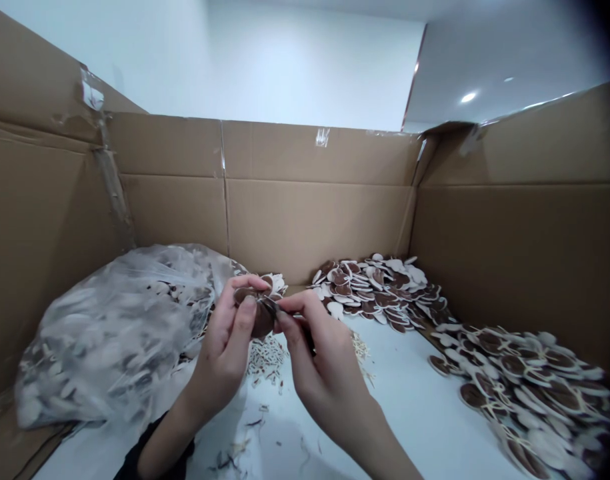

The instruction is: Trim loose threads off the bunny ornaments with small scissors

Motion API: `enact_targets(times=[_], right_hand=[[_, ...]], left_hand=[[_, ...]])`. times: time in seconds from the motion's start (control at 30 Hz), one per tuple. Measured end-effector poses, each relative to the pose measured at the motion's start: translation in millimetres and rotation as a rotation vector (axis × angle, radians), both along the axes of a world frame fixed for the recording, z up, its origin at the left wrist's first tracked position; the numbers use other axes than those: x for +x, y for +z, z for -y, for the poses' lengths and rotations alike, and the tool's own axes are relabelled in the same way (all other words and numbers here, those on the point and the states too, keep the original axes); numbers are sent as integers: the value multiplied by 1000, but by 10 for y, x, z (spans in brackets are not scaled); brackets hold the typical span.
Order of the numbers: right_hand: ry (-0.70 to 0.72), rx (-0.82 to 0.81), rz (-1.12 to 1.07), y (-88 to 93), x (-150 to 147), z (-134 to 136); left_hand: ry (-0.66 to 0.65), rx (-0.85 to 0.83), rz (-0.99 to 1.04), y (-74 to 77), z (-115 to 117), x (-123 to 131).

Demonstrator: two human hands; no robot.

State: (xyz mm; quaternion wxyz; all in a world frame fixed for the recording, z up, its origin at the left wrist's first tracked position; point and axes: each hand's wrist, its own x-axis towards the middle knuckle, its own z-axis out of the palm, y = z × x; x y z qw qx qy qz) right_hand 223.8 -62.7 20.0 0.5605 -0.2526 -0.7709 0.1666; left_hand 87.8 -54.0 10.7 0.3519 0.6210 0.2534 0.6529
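In the middle of the head view, my left hand (pixel 235 327) is closed around a flat brown rounded cutout (pixel 263 321), thumb on the near side. My right hand (pixel 317 347) pinches a thin dark bit (pixel 271 307) at the cutout's upper right edge, between thumb and forefinger. Whether that bit is a tool or part of the cutout, I cannot tell. Both hands are raised above the white table (pixel 285 427), with fingertips nearly touching. Beneath them lies a scatter of small pale scraps (pixel 267 360).
A clear plastic bag (pixel 105 333) full of cutouts fills the left. Brown-and-white cutouts lie in one pile (pixel 379 290) at the back right and another pile (pixel 529 387) at the right. Cardboard walls (pixel 315 207) enclose the table. Dark shreds (pixel 229 460) lie near the front.
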Motion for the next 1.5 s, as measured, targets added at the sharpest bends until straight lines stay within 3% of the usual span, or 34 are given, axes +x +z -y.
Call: enact_targets(times=[0.23,0.37,0.43,0.6,0.73,0.83,1.1,1.3,1.5], right_hand=[[472,-465,-363,29,5,-52],[691,-603,-463,31,-13,-98],[626,-568,-457,20,-25,-94],[198,-274,-304,-10,-26,-11],[78,-216,-217,10,-2,33],[157,-300,-256,47,21,2],[531,-578,-358,55,96,-209],[662,-666,-357,75,136,-218],[685,-718,-329,94,127,-188]], left_hand=[[-226,-129,217,44,67,18],[-296,-189,283,88,113,34],[-248,-142,258,88,117,38],[-46,-12,51,84,123,47],[60,43,-61,90,154,56],[160,91,-147,54,163,55],[332,138,-323,-52,114,42],[333,156,-336,-41,160,47],[341,199,-334,-2,234,38]])
